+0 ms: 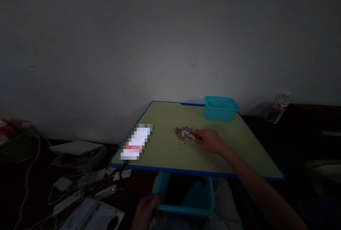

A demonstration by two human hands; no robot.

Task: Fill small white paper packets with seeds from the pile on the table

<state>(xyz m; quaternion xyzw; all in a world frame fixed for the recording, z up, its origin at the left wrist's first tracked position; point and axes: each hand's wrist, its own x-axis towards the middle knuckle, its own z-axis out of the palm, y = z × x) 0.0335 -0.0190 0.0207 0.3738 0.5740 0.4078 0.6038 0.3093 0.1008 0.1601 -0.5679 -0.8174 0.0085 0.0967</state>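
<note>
On the light green tabletop lies a scattered heap of small dark grains (pixel 180 138), with a few flat white pieces (pixel 188 135) among them. My right hand (pixel 210 140) reaches in from the right, fingertips pinched at the end of one white piece at the heap's edge. My left hand (pixel 147 207) is closed around the left rim of a blue plastic basin (pixel 186 210) below the table's front edge. That basin sits at my lap and has a dark mass inside, too dim to make out.
A second blue basin (pixel 220 113) stands at the back right of the blue-edged table (pixel 165 113). A lit phone (pixel 136 143), pixelated, lies at its left. Power strips (pixel 68 201) and tangled cables cover the floor at left. A pale wall rises behind.
</note>
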